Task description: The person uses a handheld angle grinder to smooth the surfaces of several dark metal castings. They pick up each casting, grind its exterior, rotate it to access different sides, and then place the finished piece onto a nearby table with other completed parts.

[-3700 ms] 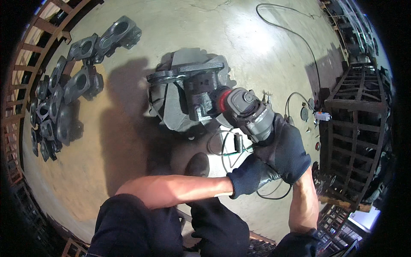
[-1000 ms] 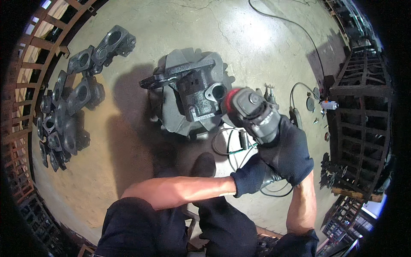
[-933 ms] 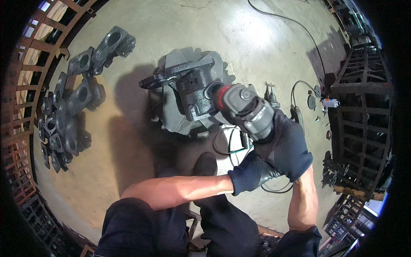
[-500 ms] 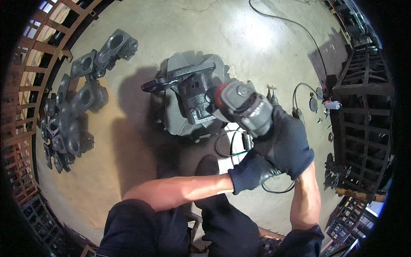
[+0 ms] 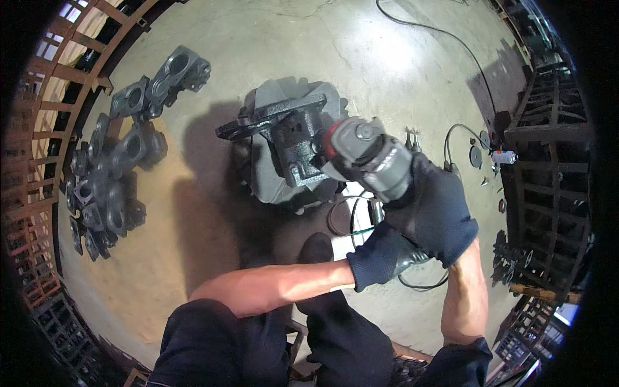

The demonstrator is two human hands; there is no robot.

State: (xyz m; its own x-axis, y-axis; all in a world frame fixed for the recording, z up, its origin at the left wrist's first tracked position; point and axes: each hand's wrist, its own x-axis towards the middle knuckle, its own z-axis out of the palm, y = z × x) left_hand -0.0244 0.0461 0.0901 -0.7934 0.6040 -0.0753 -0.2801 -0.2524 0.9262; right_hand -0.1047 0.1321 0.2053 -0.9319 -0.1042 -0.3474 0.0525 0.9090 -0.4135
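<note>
With both gloved hands I hold a grey angle grinder (image 5: 382,161) with a red ring near its head. My right hand (image 5: 440,209) is wrapped round the grinder's body. Lower down, my left hand (image 5: 390,257) is closed just below the right one at the tool's rear; its fingers are partly hidden. The grinder's head is against the right side of a black metal casting (image 5: 296,138), which has a long flange along its top. The casting rests on a grey, rough-edged round support (image 5: 267,184). The grinder's disc is mostly hidden.
Several dark castings (image 5: 132,151) lie on the floor at the left. Slatted metal crates (image 5: 551,155) stand at the right, with a spray can (image 5: 505,157), a loose disc (image 5: 476,156) and a cable (image 5: 446,138) near them. Another air tool (image 5: 414,140) lies beyond my right hand.
The whole view has shifted slightly. The grinder stays against the casting's right side, and both hands keep their hold on it.
</note>
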